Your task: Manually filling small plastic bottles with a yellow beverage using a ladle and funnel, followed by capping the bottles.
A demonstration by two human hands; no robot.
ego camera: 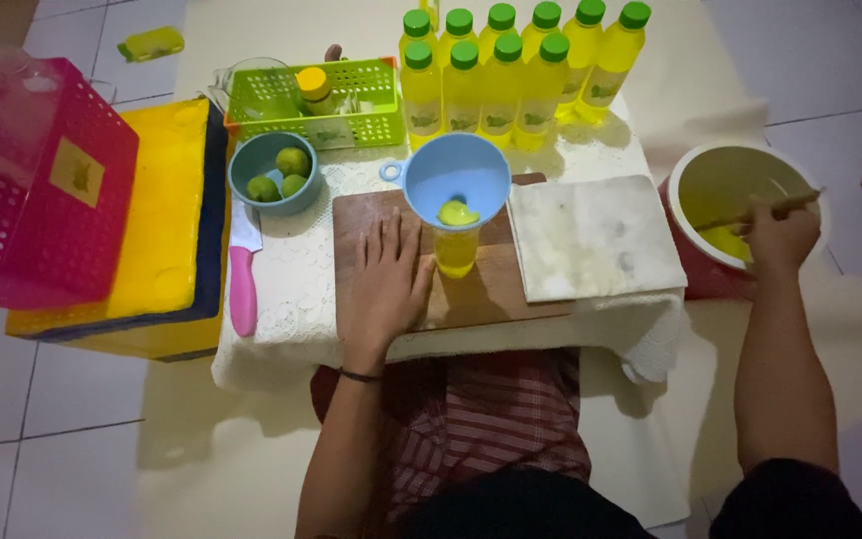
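Fingers (pixel 388 238) of the left hand (pixel 386 289) were spread out flat, palm down on the wooden cutting board (pixel 481 289), gripping nothing, just beside a small bottle (pixel 456 252) partly filled with yellow liquid. That bottle stood on the board with a blue funnel (pixel 456 175) stuck in its neck, some yellow-green stuff sitting in the funnel's bottom. Over on the other side, the right hand (pixel 780 238) was curled tight around a wooden stick handle (pixel 765 208) that dipped into a round bucket (pixel 690 195) of yellow liquid, sitting off the table's right edge. Same head view also showed a white tile-looking slab (pixel 591 238) right of the board, a bunch of filled yellow bottles with green caps (pixel 511 70) lined up at the back, a blue bowl of limes (pixel 273 172), a green basket (pixel 316 100), a pink-handled knife (pixel 243 269) on the lace cloth, and a pink crate (pixel 37 190) left of the table.
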